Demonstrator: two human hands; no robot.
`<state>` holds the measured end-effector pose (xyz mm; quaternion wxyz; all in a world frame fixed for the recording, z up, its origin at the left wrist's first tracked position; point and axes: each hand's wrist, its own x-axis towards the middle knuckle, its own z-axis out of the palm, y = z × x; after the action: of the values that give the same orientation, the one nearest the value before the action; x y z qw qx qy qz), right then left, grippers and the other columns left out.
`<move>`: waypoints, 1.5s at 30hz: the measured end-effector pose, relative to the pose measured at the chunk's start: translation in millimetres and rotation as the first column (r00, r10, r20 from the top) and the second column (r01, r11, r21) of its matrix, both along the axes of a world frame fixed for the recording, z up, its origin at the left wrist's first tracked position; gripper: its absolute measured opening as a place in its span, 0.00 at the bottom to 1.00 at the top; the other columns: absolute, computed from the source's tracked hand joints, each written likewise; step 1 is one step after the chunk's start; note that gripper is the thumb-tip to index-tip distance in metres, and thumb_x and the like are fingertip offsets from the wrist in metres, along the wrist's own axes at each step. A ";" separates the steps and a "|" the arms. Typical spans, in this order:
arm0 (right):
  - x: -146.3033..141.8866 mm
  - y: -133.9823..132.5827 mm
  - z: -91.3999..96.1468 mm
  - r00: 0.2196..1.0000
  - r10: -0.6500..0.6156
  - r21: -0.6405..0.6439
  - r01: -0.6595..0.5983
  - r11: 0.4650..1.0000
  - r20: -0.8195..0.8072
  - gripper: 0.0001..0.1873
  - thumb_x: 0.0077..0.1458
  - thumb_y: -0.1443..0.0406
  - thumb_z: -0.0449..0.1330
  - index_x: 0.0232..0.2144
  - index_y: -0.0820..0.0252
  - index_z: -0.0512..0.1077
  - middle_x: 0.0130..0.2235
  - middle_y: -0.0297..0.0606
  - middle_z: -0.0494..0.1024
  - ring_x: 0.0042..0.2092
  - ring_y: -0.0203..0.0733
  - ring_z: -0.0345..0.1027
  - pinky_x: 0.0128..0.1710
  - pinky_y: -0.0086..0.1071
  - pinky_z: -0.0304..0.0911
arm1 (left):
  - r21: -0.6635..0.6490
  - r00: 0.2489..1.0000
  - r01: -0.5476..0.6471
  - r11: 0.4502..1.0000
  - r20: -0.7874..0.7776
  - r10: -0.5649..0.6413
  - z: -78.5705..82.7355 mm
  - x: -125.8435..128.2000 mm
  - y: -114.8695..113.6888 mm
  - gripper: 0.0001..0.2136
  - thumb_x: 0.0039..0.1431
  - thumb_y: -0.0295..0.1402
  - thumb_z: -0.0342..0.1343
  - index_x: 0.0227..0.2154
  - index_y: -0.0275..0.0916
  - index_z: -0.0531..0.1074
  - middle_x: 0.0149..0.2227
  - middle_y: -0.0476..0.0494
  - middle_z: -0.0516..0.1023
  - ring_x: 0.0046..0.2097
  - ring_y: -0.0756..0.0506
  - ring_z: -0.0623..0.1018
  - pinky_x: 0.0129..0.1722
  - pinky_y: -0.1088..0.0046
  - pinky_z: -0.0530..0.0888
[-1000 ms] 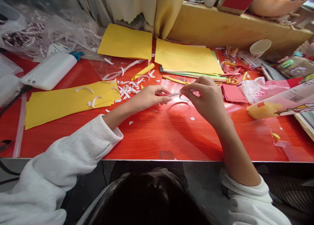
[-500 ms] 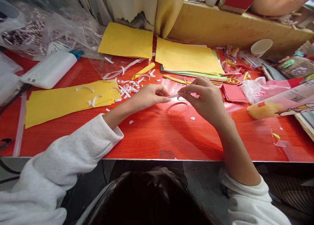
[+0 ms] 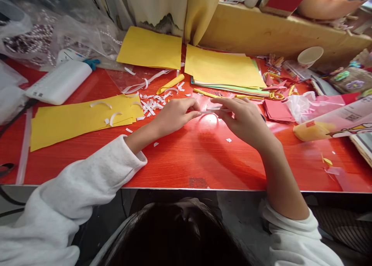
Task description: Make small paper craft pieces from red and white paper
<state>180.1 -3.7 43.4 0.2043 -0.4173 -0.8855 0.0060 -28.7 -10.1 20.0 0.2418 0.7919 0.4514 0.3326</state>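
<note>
Over the middle of the red table (image 3: 186, 157), my left hand (image 3: 173, 115) and my right hand (image 3: 243, 118) pinch the two ends of a thin white strip (image 3: 209, 111). The strip lies level between the fingertips, just above the tabletop. Both hands have thumb and fingers pressed together on it. Small white paper scraps (image 3: 151, 105) lie just behind my left hand. A rolled yellow paper piece (image 3: 170, 84) rests beyond them.
Yellow sheets (image 3: 81, 119) lie at the left, and more yellow sheets (image 3: 223, 68) are stacked at the back. A white box (image 3: 59, 82) and plastic bags sit at the far left. Yellow-handled scissors (image 3: 274, 93), pink paper (image 3: 276, 110), a paper cup (image 3: 309, 56) and packets crowd the right.
Both hands have moved slightly away from me and lowered toward the table, still holding the strip. My right hand's fingers have flattened out along the strip.
</note>
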 end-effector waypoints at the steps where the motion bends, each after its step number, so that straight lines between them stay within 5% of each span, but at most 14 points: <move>1: 0.9 1.1 -0.9 1.000 0.017 0.018 -0.018 1.000 0.021 0.15 0.62 0.65 0.50 0.50 0.54 0.68 0.39 0.39 0.79 0.40 0.45 0.72 0.44 0.40 0.60 | -0.008 1.000 0.018 1.000 -0.006 -0.018 -0.4 0.1 0.5 0.08 0.59 0.35 0.53 0.34 0.36 0.73 0.35 0.46 0.77 0.37 0.49 0.74 0.38 0.73 0.66; 9: 4.9 9.8 -8.7 0.996 0.064 0.179 -0.075 0.981 0.065 0.17 0.65 0.66 0.45 0.53 0.52 0.64 0.41 0.38 0.79 0.45 0.44 0.70 0.53 0.46 0.55 | -0.170 0.998 0.035 0.985 0.051 -0.026 4.4 1.2 2.9 0.16 0.65 0.40 0.43 0.33 0.36 0.73 0.37 0.45 0.75 0.39 0.49 0.73 0.41 0.72 0.67; 15: 11.9 14.6 -11.2 0.999 0.039 0.123 -0.041 0.992 0.019 0.16 0.64 0.64 0.45 0.47 0.43 0.69 0.42 0.35 0.78 0.47 0.45 0.70 0.55 0.50 0.55 | -0.359 0.976 0.022 0.933 0.212 0.058 5.2 -0.6 5.5 0.11 0.60 0.37 0.52 0.28 0.35 0.72 0.27 0.48 0.71 0.30 0.52 0.71 0.32 0.75 0.66; 21: 10.9 12.4 -17.2 0.992 -0.053 0.161 0.071 0.984 -0.113 0.15 0.64 0.61 0.47 0.45 0.45 0.71 0.42 0.37 0.79 0.51 0.49 0.70 0.55 0.55 0.56 | -0.428 0.924 0.194 0.883 0.381 -0.018 7.7 -0.6 4.2 0.10 0.59 0.36 0.54 0.28 0.34 0.72 0.26 0.46 0.73 0.29 0.53 0.72 0.31 0.77 0.68; 25: 8.6 12.2 -24.1 0.982 -0.074 0.167 0.104 0.981 -0.174 0.15 0.64 0.59 0.46 0.45 0.46 0.71 0.42 0.39 0.78 0.54 0.51 0.67 0.55 0.56 0.57 | -0.471 0.935 0.216 0.856 0.353 -0.041 15.1 -1.8 0.4 0.09 0.57 0.36 0.55 0.28 0.34 0.73 0.27 0.46 0.74 0.30 0.53 0.73 0.33 0.75 0.70; 29: 8.8 13.2 -28.5 0.973 -0.034 0.147 0.069 0.987 -0.226 0.15 0.64 0.60 0.46 0.47 0.45 0.71 0.44 0.38 0.77 0.55 0.50 0.66 0.55 0.56 0.59 | -0.487 0.933 0.332 0.808 0.294 -0.206 19.5 -4.7 -1.5 0.09 0.55 0.37 0.57 0.31 0.35 0.74 0.31 0.46 0.76 0.34 0.51 0.75 0.40 0.73 0.70; 35: 4.8 7.6 -28.7 0.978 -0.040 0.094 0.060 0.994 -0.207 0.17 0.64 0.62 0.46 0.52 0.44 0.67 0.45 0.38 0.77 0.55 0.51 0.67 0.56 0.58 0.58 | -0.424 0.863 0.276 0.862 0.504 -0.029 21.4 1.7 -4.6 0.24 0.52 0.35 0.61 0.53 0.46 0.66 0.42 0.47 0.77 0.46 0.47 0.76 0.44 0.73 0.72; 41: -9.7 -1.4 -19.0 0.955 0.020 -0.006 -0.023 1.000 -0.297 0.30 0.61 0.64 0.49 0.64 0.45 0.47 0.53 0.40 0.72 0.60 0.48 0.61 0.55 0.53 0.60 | -0.340 0.848 0.142 0.930 0.526 0.063 22.0 2.7 -7.1 0.10 0.56 0.34 0.57 0.40 0.42 0.74 0.34 0.49 0.76 0.40 0.48 0.77 0.39 0.72 0.74; 45: 17.4 12.3 -6.3 0.949 -0.072 -0.055 0.058 0.997 -0.308 0.33 0.57 0.61 0.57 0.62 0.45 0.51 0.56 0.43 0.67 0.60 0.51 0.59 0.52 0.50 0.63 | -0.356 0.840 0.029 0.934 0.516 0.171 19.9 -1.2 -1.1 0.08 0.58 0.36 0.54 0.38 0.41 0.73 0.34 0.49 0.74 0.38 0.49 0.77 0.35 0.73 0.74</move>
<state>197.5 8.6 37.1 0.3315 -0.4444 -0.8279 0.0846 -29.9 -11.2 39.9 0.4830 0.5930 0.4465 0.4645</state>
